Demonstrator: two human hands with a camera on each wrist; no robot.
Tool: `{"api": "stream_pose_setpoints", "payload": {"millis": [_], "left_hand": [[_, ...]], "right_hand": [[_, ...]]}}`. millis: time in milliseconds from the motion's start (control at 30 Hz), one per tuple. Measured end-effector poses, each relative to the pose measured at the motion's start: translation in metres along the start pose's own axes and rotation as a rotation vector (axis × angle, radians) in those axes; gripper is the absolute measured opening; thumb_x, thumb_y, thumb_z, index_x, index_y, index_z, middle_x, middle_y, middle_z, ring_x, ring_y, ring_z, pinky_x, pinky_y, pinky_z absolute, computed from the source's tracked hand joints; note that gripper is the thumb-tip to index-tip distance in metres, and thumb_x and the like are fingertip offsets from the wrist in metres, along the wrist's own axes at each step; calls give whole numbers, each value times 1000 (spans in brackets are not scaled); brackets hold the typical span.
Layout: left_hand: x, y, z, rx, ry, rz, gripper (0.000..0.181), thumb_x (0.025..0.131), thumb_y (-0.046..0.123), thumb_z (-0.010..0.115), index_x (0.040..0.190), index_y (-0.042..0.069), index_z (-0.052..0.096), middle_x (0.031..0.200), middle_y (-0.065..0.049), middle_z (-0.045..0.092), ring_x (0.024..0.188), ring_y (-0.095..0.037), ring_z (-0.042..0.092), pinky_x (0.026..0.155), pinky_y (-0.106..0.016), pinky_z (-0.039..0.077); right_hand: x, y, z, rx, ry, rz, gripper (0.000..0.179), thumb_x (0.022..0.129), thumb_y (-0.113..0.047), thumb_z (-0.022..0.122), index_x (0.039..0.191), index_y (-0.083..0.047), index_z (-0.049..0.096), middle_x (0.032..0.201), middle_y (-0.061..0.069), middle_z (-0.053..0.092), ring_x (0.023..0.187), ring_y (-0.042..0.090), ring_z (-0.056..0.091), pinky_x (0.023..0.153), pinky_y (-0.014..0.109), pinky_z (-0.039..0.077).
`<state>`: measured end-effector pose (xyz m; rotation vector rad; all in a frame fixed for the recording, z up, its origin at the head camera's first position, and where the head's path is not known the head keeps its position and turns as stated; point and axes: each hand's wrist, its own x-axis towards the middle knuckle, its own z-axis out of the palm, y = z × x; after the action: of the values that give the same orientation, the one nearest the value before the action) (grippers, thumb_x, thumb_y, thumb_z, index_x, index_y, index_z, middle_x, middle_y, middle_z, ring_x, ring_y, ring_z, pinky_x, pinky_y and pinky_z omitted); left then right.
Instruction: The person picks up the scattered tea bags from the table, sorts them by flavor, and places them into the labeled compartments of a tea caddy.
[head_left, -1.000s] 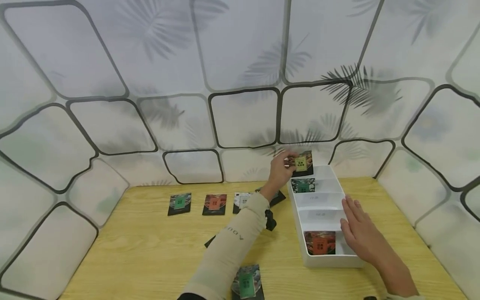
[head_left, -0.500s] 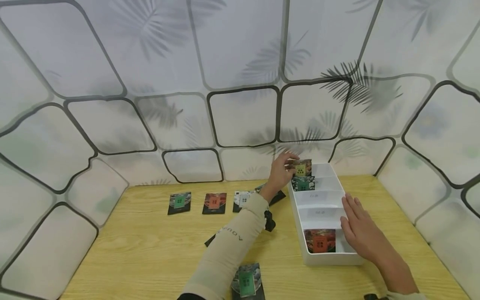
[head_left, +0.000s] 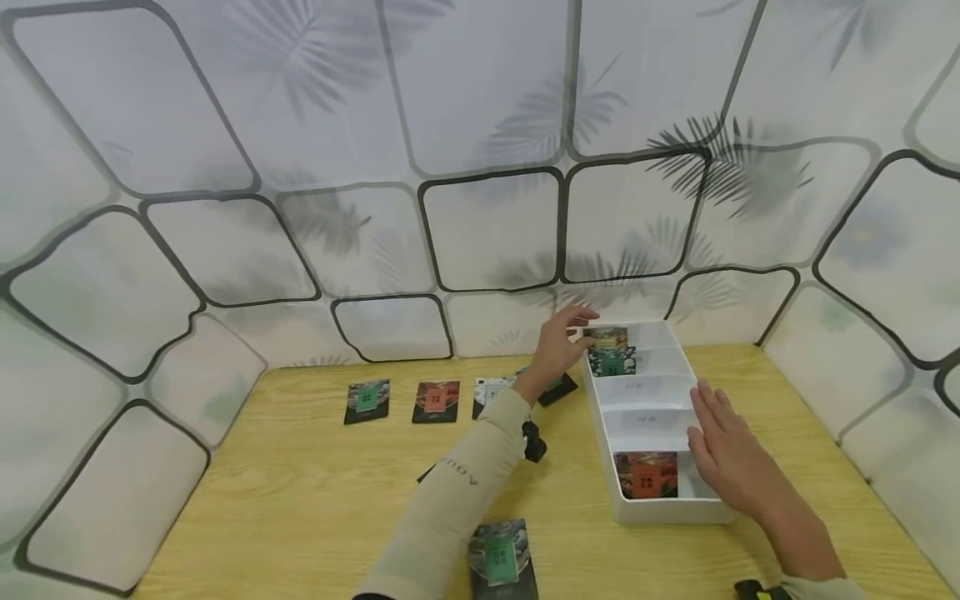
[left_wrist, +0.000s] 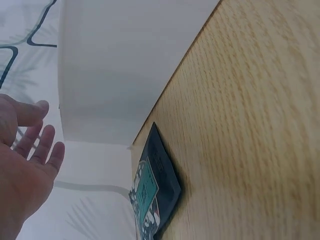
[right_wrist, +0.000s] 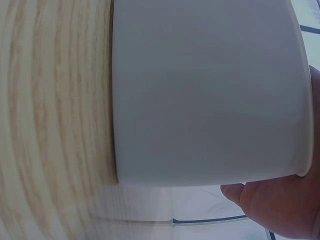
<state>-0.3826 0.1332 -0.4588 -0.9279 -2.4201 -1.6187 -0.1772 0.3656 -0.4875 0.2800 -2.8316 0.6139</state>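
Observation:
My left hand (head_left: 558, 346) is at the back left rim of a white divided box (head_left: 671, 511), its fingers parted and nothing held, as the left wrist view also shows. Beside those fingertips a packet with a yellow label (head_left: 606, 335) stands in the rearmost compartment. One compartment nearer is a green-labelled packet (head_left: 613, 362), and a red-labelled packet (head_left: 647, 476) stands in the front one. My right hand (head_left: 731, 450) rests with straight fingers along the box's right rim. In the right wrist view, the box wall (right_wrist: 210, 100) hides most of that hand.
Left of the box lie a green-labelled packet (head_left: 367, 401), a red-labelled one (head_left: 435, 402), a white one (head_left: 489, 395) and a dark one (left_wrist: 155, 187). Another green-labelled packet (head_left: 502, 560) lies near the front. My left forearm partly covers a dark packet edge (head_left: 425, 473). Patterned fabric walls (head_left: 495, 233) surround the table.
The yellow-labelled packet has gone down into the rearmost compartment, and my left fingers have let go of it. My right hand has stayed on the box rim.

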Motion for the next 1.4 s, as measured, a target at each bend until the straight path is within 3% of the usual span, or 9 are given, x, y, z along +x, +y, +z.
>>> {"api": "stream_pose_setpoints", "payload": {"millis": [300, 567, 733, 933, 1100, 1267, 1400], "left_hand": [[-16, -3, -17, 50, -11, -13, 28, 97, -2, 66, 126, 2, 67, 125, -11, 67, 115, -29, 64, 93, -33, 53], [-28, -6, -28, 125, -33, -133, 31, 97, 2, 69, 128, 2, 66, 126, -15, 65, 117, -31, 62, 95, -35, 52], [-34, -9, -34, 162, -65, -173, 35, 97, 4, 69, 132, 2, 64, 132, -18, 60, 122, -35, 58, 98, -38, 51], [-43, -17, -39, 282, -109, -198, 39, 96, 4, 71, 134, 2, 62, 136, -18, 57, 125, -35, 56, 98, -43, 50], [-47, -23, -39, 436, -164, -213, 47, 92, 10, 78, 136, 6, 62, 142, -17, 55, 132, -36, 51, 103, -47, 48], [-50, -27, -38, 578, -219, -300, 58, 88, 27, 84, 140, 18, 61, 143, -13, 53, 132, -37, 50, 103, -55, 46], [-52, -26, -38, 629, -249, -324, 62, 87, 31, 85, 142, 22, 60, 143, -12, 54, 130, -37, 51, 101, -58, 45]], "right_hand": [[1, 1, -1, 14, 12, -15, 60, 111, -21, 37, 158, 12, 20, 165, 31, 16, 151, 51, 11, 113, 72, 18], [-1, 0, 1, 13, -2, -10, 60, 111, -21, 37, 157, 13, 20, 164, 32, 16, 152, 49, 9, 114, 71, 18], [0, 0, 1, 9, 16, -24, 59, 111, -21, 37, 156, 14, 22, 164, 33, 17, 152, 50, 10, 115, 70, 18], [-2, 1, 2, 14, 21, -30, 59, 111, -20, 36, 156, 14, 21, 164, 33, 16, 153, 49, 8, 115, 71, 16], [-2, 2, 3, 12, 18, -24, 59, 111, -20, 37, 157, 13, 20, 165, 32, 15, 153, 47, 6, 116, 70, 15], [-2, 3, 4, 18, 19, -22, 59, 111, -20, 37, 157, 13, 20, 165, 32, 15, 153, 49, 8, 114, 72, 17], [-1, 3, 4, 23, 24, -25, 59, 111, -20, 37, 157, 13, 21, 164, 32, 17, 151, 51, 12, 112, 73, 19]]}}
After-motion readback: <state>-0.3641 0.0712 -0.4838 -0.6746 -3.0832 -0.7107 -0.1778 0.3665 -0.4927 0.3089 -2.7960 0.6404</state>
